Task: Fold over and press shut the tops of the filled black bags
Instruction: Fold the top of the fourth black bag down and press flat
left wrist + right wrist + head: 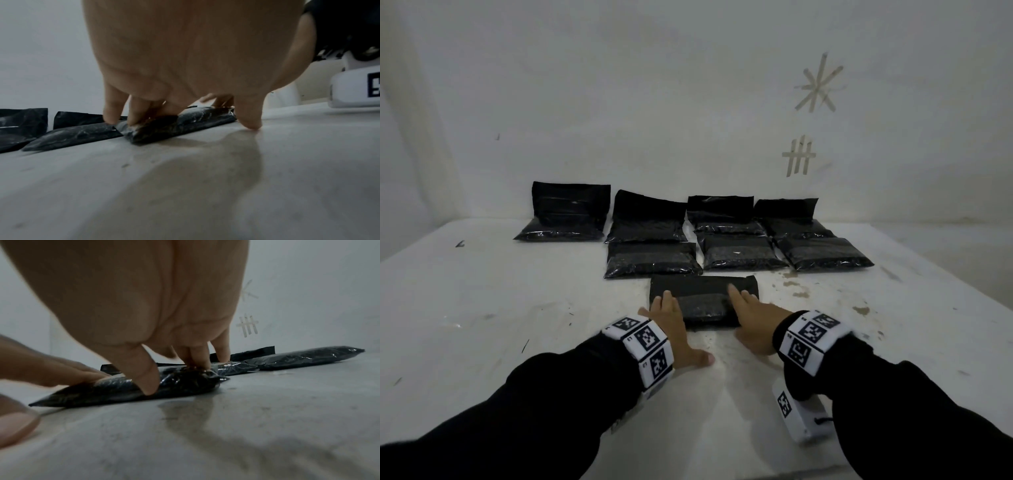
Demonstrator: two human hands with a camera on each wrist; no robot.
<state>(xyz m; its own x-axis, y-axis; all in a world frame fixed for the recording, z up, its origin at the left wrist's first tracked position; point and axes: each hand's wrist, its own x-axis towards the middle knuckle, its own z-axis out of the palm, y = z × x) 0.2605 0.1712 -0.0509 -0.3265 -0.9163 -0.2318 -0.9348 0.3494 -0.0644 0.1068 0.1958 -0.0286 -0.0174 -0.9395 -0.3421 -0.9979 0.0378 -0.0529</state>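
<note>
Both hands — left hand (671, 322), right hand (751, 313) — press flat-fingered on the bag (703, 301), its long axis running left-right between them.

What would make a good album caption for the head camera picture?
Both hands, left and right, press flat on the nearest black bag on a white table, seven more bags lined up behind.

The head view looks forward and down over the bench (482, 308). Both wrist views sit low, close behind the fingers (111, 113), and all three share the nearest black bag (703, 298).
</note>
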